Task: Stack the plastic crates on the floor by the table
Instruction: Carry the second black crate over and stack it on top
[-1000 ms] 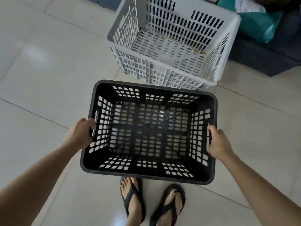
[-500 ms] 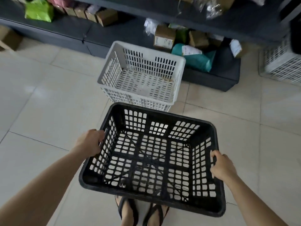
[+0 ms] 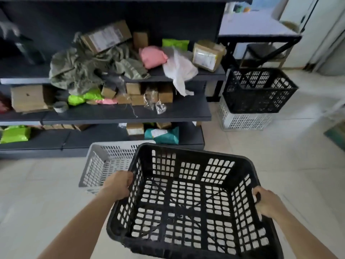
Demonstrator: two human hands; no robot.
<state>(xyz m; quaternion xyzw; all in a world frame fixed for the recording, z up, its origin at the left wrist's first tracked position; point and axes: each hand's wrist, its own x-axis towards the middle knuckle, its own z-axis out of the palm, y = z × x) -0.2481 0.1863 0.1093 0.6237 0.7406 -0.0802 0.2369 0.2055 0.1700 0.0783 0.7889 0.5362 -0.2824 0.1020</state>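
Note:
I hold an empty black plastic crate (image 3: 188,238) in the air in front of me. My left hand (image 3: 119,185) grips its left rim and my right hand (image 3: 267,202) grips the handle slot in its right side. A white crate (image 3: 104,163) stands on the floor behind it, partly hidden by the black one. At the far right, beside a table (image 3: 259,32), another black crate (image 3: 258,89) sits nested in a white crate (image 3: 242,120) on the floor.
Dark shelves (image 3: 121,114) packed with cardboard boxes, coloured parcels and a heap of cloth run along the left and centre. A stool frame (image 3: 265,51) stands under the table. Pale tiled floor (image 3: 261,146) lies between me and the stacked crates.
The black crate has risen from near the floor and tilted, and my view has lifted and swung right, bringing the shelves, the table and the stacked crates into sight.

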